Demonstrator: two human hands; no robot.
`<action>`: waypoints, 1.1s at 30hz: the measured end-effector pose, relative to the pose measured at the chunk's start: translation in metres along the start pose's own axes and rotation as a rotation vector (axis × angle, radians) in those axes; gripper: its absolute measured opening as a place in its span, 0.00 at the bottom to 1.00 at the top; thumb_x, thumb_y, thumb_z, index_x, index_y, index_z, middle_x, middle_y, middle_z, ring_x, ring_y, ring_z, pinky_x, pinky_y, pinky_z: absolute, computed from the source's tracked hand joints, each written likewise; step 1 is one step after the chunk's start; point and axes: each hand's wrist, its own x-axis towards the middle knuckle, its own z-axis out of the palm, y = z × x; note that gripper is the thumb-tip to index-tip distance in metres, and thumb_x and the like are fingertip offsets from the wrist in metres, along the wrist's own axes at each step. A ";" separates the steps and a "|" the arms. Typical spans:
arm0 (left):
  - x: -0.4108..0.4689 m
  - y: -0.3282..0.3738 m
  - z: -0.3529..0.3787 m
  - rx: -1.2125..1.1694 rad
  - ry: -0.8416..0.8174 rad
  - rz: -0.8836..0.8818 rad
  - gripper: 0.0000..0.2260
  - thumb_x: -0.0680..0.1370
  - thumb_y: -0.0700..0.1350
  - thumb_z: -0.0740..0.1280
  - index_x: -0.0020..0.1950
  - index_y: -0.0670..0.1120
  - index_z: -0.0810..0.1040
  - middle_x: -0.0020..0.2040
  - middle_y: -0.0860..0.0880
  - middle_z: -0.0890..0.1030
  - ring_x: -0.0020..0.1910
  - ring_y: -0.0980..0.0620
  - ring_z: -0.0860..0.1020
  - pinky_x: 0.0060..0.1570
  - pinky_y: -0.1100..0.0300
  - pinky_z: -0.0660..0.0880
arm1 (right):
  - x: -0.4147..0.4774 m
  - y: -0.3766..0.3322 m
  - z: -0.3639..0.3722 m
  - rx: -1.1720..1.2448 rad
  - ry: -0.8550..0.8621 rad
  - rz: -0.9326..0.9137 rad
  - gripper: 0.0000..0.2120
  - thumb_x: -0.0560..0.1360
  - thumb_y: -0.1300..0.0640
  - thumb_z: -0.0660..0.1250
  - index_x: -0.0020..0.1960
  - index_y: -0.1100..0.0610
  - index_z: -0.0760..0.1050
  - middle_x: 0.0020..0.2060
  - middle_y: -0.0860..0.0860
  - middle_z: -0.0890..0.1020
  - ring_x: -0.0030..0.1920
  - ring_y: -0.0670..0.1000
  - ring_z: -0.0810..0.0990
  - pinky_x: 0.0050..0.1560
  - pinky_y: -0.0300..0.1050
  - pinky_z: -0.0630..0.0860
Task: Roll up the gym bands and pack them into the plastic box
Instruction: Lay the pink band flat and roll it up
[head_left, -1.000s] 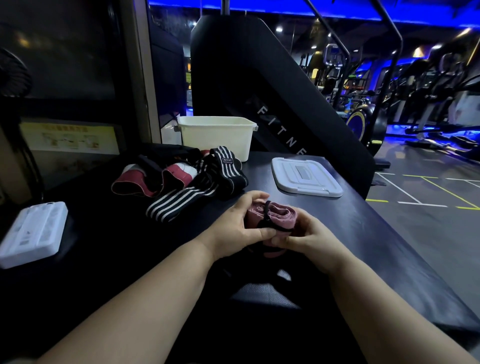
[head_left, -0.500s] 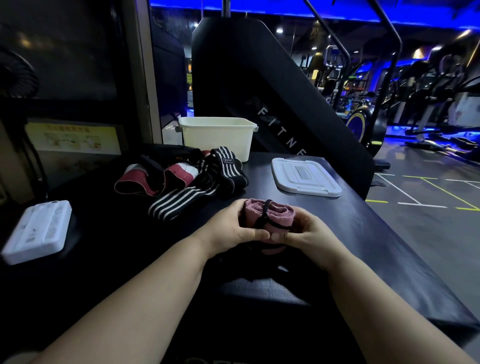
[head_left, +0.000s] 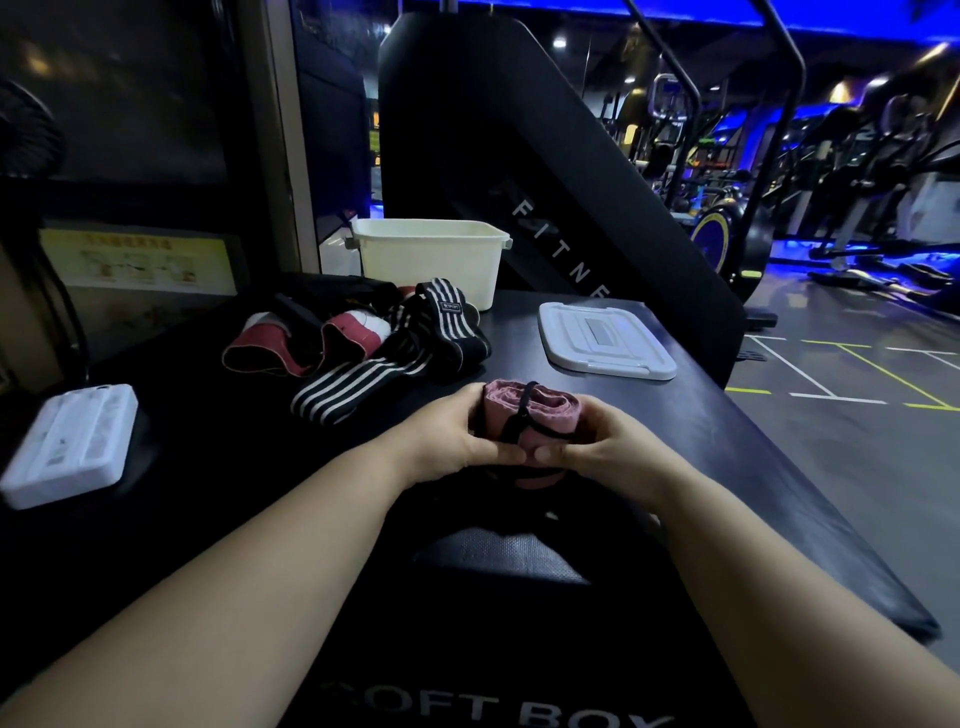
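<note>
Pink band (head_left: 540, 408), rolled into a tight coil, sits at the centre of the frame just above the bench (head_left: 727, 467), gripped from both sides. The left hand (head_left: 454, 436) curls round its left end and the right hand (head_left: 610, 449) curls round its right end, thumbs almost meeting at the near face. A thin black elastic loop (head_left: 524, 413) crosses the roll near its middle and slants toward the right thumb, so the step in hand looks to be binding the roll.

To do it well, I judge the coil needs a firm squeeze from both hands while the loop is seated square round the middle. Left slanted, it could slide off an end and let the layers spring open. Neither hand should let go until the tie sits snug.

Further out, at middle left of the frame, the loose bands (head_left: 363, 343), maroon and black-and-white striped, lie in a heap, not yet rolled. The plastic box (head_left: 431, 265) stands open behind that heap, upper centre, well apart from the hands. Its lid (head_left: 605, 340) lies flat right of centre. A reach forward over the heap should carry the roll in
</note>
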 end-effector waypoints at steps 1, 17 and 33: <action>0.000 0.002 -0.002 0.043 -0.022 -0.015 0.29 0.68 0.38 0.78 0.63 0.54 0.70 0.55 0.53 0.82 0.54 0.58 0.80 0.56 0.66 0.76 | 0.000 -0.001 -0.002 -0.034 -0.017 0.007 0.24 0.65 0.67 0.77 0.57 0.51 0.77 0.53 0.50 0.85 0.55 0.49 0.82 0.58 0.45 0.77; 0.049 0.003 0.032 0.221 -0.007 0.006 0.39 0.62 0.50 0.81 0.70 0.53 0.67 0.60 0.52 0.78 0.59 0.55 0.77 0.64 0.54 0.73 | 0.008 0.009 -0.052 -0.288 0.046 0.048 0.33 0.60 0.63 0.79 0.62 0.48 0.74 0.55 0.46 0.84 0.57 0.46 0.81 0.62 0.53 0.76; 0.139 0.020 0.089 0.207 -0.099 -0.021 0.39 0.63 0.50 0.77 0.70 0.58 0.65 0.59 0.53 0.79 0.58 0.54 0.78 0.64 0.53 0.73 | 0.028 0.027 -0.144 -0.269 0.136 0.149 0.37 0.65 0.68 0.76 0.67 0.56 0.61 0.57 0.50 0.77 0.57 0.45 0.79 0.53 0.50 0.81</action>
